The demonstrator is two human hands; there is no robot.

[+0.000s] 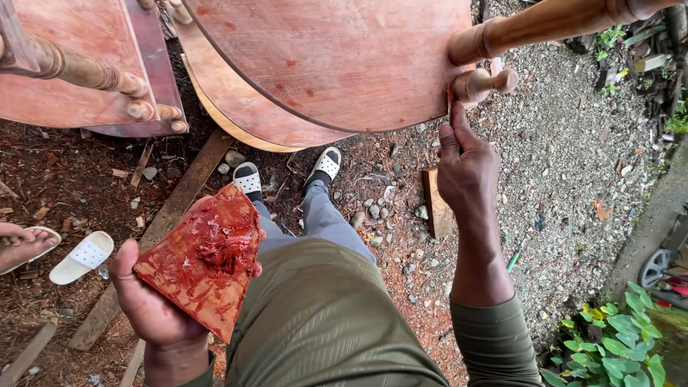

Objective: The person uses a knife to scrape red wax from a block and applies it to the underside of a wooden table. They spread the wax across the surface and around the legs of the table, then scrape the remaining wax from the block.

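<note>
My left hand (147,301) holds a flat wedge of board (204,261) smeared with thick reddish-brown paste, at the lower left. My right hand (467,168) reaches up and forward, its fingertips pressed against the edge of a reddish-stained round wooden tabletop (330,57), just below a short turned wooden knob (486,82). Whether the fingers pinch anything small is hidden. A turned table leg (545,25) runs off to the upper right. My legs in grey trousers and white slip-on sandals (326,163) stand below the tabletop.
Another stained wooden piece with turned spindles (86,72) lies at the upper left. Planks (172,208) and a small block (436,204) lie on dirt and gravel. Another person's foot (21,244) and a loose white sandal (82,258) are at left. Green plants (616,351) grow at lower right.
</note>
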